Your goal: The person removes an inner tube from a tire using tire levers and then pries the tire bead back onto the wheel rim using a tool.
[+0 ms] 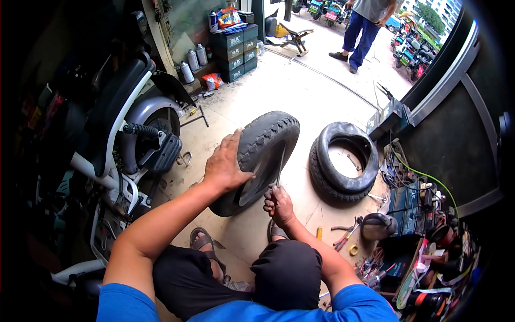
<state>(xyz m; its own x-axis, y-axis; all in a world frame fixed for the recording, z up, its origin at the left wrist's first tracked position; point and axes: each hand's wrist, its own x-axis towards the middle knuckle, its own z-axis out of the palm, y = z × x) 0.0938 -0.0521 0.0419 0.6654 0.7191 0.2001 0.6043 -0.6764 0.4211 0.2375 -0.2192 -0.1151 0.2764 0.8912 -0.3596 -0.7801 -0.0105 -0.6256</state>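
Observation:
My left hand (225,163) grips the tread of an upright, tilted black tire (271,126) in front of me, its thumb near the inner rim. My right hand (276,206) is closed on a thin metal lever (280,166), whose shaft reaches up into the tire's inner opening at the right side. The lever's far end is hard to make out against the wheel. On the floor to the right lies another tire (332,188) with a black inner tube (362,150) resting on it.
A scooter (139,134) stands at left. Stacked boxes (236,59) and spray cans (196,59) line the back left. A person (359,37) stands in the doorway, parked scooters outside. Pliers (346,236), a tape roll (353,250), batteries (386,118) and cluttered tools crowd the right.

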